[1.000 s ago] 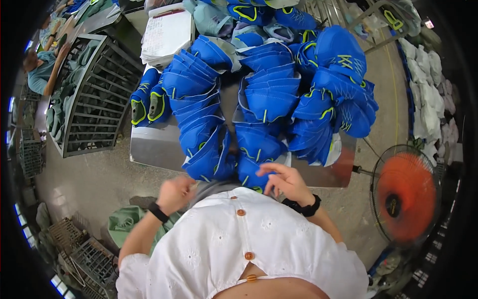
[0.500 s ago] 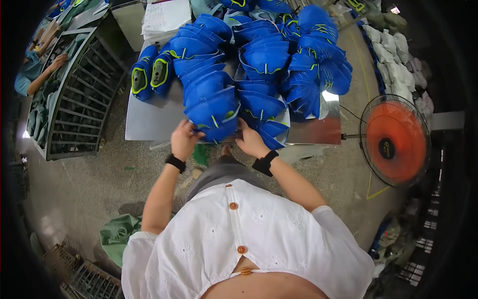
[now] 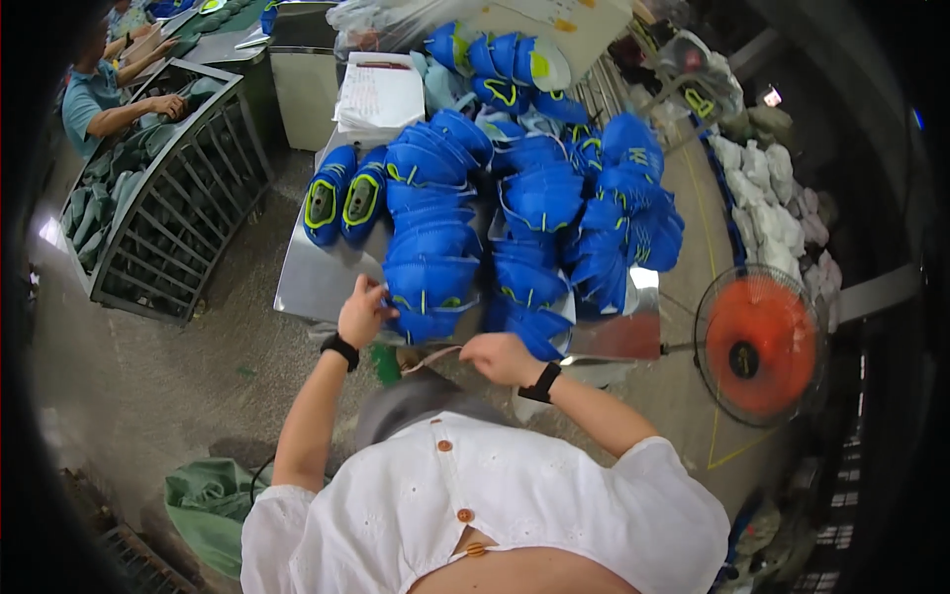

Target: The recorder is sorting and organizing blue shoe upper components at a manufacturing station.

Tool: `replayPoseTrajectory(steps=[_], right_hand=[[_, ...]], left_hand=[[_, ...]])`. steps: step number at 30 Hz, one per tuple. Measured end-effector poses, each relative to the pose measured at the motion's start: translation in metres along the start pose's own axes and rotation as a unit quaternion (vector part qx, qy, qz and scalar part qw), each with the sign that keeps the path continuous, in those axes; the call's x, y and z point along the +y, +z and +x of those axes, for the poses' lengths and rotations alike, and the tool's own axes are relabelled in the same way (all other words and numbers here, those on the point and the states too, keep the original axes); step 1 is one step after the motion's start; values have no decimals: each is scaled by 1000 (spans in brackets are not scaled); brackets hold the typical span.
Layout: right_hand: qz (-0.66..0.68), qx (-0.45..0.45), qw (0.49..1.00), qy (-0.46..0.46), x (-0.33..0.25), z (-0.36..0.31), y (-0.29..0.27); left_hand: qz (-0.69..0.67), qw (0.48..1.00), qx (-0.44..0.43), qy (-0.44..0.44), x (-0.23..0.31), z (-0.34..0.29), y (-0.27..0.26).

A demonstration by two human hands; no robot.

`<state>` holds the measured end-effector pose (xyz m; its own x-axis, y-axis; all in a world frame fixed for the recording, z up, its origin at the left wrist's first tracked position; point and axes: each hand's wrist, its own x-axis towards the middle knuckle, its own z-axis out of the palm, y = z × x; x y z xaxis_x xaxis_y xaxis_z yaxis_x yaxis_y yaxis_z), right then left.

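left hand (image 3: pixel 364 313): fingers curled, pinching the near edge of the front stack of blue shoe uppers (image 3: pixel 431 255), at the table's near-left part
right hand (image 3: pixel 502 357): loosely closed at the near table edge, just below another blue stack (image 3: pixel 529 297); seems to pinch a thin tan strip (image 3: pixel 427 361), grip unclear
wrists: black band on each
table (image 3: pixel 309 283): shiny metal, covered with blue upper stacks
paper pile (image 3: pixel 381 98): white, far side
fan (image 3: pixel 759 345): orange, right of table
rack (image 3: pixel 163 193): grey, left; another person beside it

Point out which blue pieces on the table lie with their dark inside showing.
The two blue pieces side by side at the table's left edge; the others are stacked, blue outsides showing.
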<state>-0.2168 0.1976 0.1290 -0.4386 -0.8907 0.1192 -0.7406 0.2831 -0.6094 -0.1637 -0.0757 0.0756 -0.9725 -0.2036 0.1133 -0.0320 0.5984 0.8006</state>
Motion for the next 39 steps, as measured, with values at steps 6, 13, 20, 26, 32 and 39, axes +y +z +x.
replayPoseTrajectory(steps=[6, 13, 20, 26, 32, 39], right_hand=[[-15, 206, 975, 87, 58, 160, -124], [-161, 72, 947, 270, 152, 309, -145], [-43, -59, 972, 225, 175, 293, -109], [228, -53, 944, 233, 183, 227, -119], [224, -48, 944, 239, 186, 233, -111], [369, -50, 882, 290, 177, 228, -104]], left_hand=[[-93, 990, 103, -37, -22, -35, 49], [-196, 953, 154, -170, 7, -50, 74], [-95, 948, -27, -303, 11, -38, 57], [-259, 908, -126, -305, 1, -37, 75], [-591, 749, -109, -279, 18, -15, 77], [-687, 615, -118, -370, -1, 33, 75]])
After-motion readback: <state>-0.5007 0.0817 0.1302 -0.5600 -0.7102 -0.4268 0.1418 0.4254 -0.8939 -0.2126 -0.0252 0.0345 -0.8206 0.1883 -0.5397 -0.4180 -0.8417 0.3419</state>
